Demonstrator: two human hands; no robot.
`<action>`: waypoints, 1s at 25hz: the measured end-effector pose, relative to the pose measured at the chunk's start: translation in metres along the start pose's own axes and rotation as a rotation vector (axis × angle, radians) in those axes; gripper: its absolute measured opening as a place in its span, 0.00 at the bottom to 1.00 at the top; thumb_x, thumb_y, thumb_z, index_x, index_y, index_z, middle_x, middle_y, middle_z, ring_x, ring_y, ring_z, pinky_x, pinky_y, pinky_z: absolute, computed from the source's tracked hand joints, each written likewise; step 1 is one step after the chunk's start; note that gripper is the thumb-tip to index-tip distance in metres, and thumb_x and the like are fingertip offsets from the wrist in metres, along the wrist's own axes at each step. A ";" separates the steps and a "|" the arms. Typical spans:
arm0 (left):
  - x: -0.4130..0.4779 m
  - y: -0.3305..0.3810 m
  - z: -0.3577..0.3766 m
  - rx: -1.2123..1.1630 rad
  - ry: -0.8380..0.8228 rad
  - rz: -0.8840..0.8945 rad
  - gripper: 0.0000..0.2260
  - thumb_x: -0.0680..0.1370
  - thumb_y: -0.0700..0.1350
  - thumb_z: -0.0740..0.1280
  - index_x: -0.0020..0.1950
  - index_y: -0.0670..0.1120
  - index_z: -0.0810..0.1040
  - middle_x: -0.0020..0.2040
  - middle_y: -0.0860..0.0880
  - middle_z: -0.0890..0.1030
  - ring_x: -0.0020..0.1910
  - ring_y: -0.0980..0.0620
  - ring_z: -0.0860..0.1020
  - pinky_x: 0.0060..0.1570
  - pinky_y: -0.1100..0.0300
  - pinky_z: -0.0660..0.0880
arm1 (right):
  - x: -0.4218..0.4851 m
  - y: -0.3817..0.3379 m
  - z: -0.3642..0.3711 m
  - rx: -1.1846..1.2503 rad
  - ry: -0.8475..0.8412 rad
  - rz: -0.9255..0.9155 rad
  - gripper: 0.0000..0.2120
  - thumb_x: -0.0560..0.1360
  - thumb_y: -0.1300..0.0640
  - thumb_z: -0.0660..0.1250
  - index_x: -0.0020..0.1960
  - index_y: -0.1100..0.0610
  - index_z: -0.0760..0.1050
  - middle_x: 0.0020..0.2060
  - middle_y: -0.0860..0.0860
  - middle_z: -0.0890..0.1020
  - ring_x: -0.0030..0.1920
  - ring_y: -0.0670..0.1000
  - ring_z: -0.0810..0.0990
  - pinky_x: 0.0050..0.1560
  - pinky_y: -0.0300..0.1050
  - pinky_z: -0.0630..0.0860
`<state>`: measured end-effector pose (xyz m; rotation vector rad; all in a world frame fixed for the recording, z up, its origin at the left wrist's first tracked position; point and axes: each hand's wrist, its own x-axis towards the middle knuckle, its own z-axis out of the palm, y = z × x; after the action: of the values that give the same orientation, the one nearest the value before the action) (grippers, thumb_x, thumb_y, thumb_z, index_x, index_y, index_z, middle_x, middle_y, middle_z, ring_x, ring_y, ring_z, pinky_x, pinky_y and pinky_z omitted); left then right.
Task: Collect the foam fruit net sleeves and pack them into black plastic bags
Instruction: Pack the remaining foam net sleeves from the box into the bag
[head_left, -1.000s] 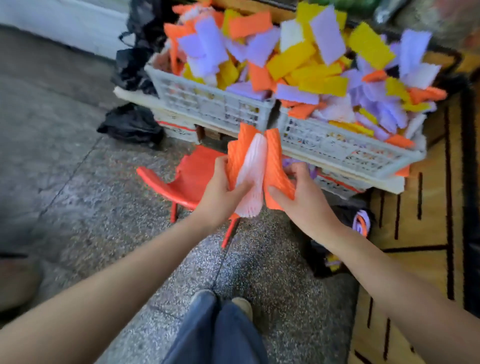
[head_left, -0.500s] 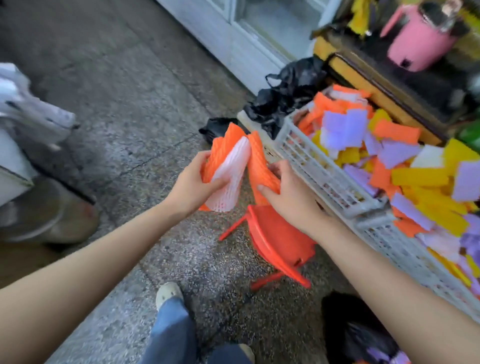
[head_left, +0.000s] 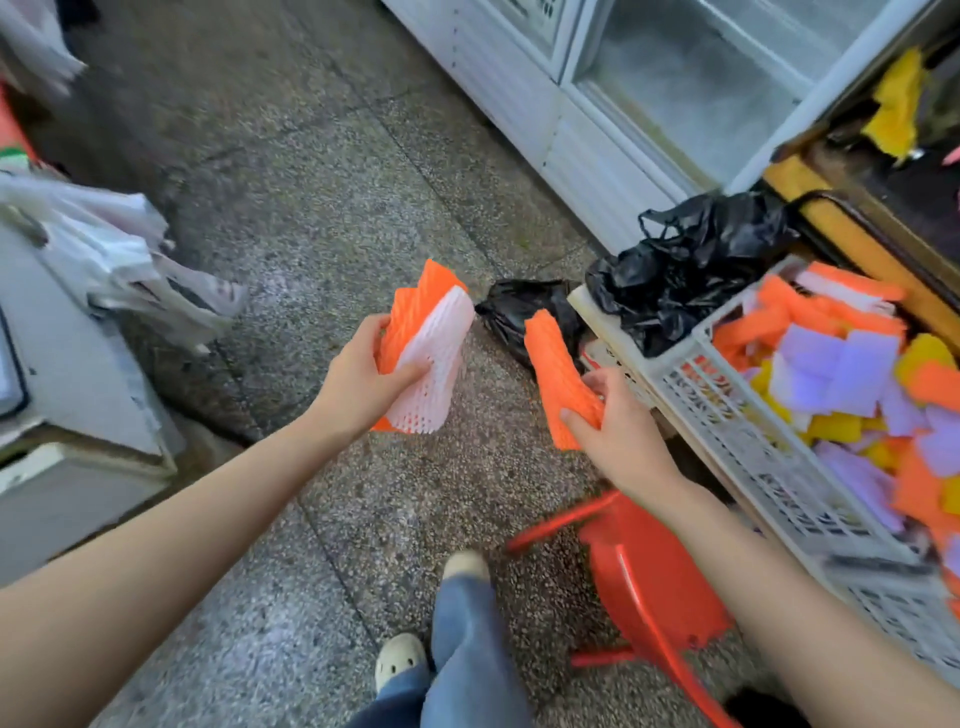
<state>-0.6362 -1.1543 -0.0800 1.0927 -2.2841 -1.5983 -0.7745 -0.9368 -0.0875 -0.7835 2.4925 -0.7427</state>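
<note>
My left hand (head_left: 358, 379) grips a small stack of foam net sleeves, a white one (head_left: 434, 364) over orange ones (head_left: 413, 306). My right hand (head_left: 621, 431) holds a single orange foam sleeve (head_left: 556, 374), a little apart from the stack. A black plastic bag (head_left: 519, 312) lies on the floor just beyond both hands. More black bags (head_left: 691, 265) are heaped on the shelf corner. White plastic crates (head_left: 737, 415) at the right are full of orange, purple and yellow sleeves (head_left: 841, 374).
A red plastic chair (head_left: 654, 587) stands by my right leg. A white glass-door cabinet (head_left: 649, 88) fills the back right. At the left a grey box (head_left: 67, 395) carries pale plastic bags (head_left: 124, 265). The floor is speckled stone.
My view has swung left, away from the crates. The hands have parted: the right hand has drawn one orange sleeve off the stack, which stays in the left hand.
</note>
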 end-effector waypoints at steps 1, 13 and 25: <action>0.015 0.002 -0.005 0.012 0.001 0.002 0.34 0.60 0.60 0.69 0.62 0.46 0.71 0.56 0.47 0.78 0.55 0.46 0.77 0.60 0.47 0.72 | 0.014 0.001 -0.002 0.005 0.011 0.019 0.19 0.76 0.55 0.67 0.62 0.58 0.64 0.59 0.53 0.75 0.60 0.54 0.75 0.57 0.49 0.71; 0.260 0.070 0.024 0.092 0.057 0.017 0.20 0.74 0.48 0.71 0.62 0.43 0.72 0.53 0.48 0.77 0.50 0.49 0.75 0.44 0.60 0.67 | 0.251 -0.002 -0.069 0.025 0.138 0.103 0.20 0.74 0.59 0.68 0.60 0.62 0.63 0.52 0.54 0.73 0.54 0.58 0.76 0.43 0.42 0.63; 0.426 0.092 0.094 -0.036 -0.362 0.110 0.29 0.75 0.57 0.56 0.73 0.45 0.63 0.67 0.50 0.68 0.67 0.58 0.64 0.62 0.71 0.57 | 0.422 -0.026 -0.028 0.521 -0.005 0.268 0.23 0.74 0.54 0.68 0.63 0.57 0.62 0.52 0.42 0.73 0.49 0.34 0.75 0.49 0.28 0.71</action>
<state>-1.0353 -1.3369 -0.1571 0.7002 -2.4675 -1.9136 -1.0958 -1.2058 -0.1468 -0.2580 2.1820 -1.2067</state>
